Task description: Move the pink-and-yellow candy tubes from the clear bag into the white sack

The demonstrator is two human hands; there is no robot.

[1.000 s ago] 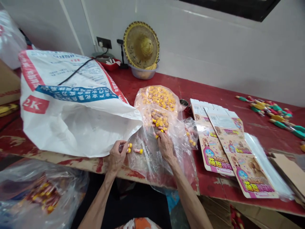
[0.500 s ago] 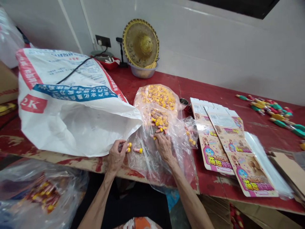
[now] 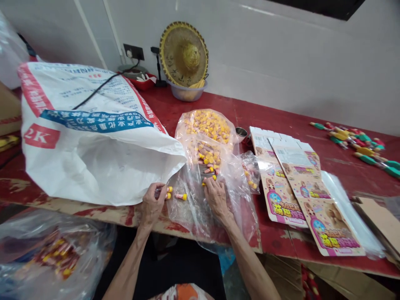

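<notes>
My left hand (image 3: 153, 203) is closed around small yellow-capped tubes at the table's front edge, beside the mouth of a big white woven sack (image 3: 121, 166). One loose yellow-capped tube (image 3: 180, 196) lies just right of it on clear plastic. My right hand (image 3: 216, 196) rests over the clear plastic bag, fingers bent, its fingertips at yellow-capped tubes (image 3: 209, 180); whether it grips them is unclear. Beyond it, the open part of the clear bag (image 3: 208, 125) holds several more such tubes.
Printed cards (image 3: 328, 225) and clear sleeves (image 3: 343, 208) lie at the right, near a metal cup (image 3: 241, 133). A straw hat (image 3: 184, 54) stands at the back. Another bag of tubes (image 3: 59, 254) sits lower left; colourful toys (image 3: 359, 141) lie far right.
My right hand has shifted slightly right and down, and yellow caps now show more plainly at its fingertips. My left hand has stayed in place with its tubes.
</notes>
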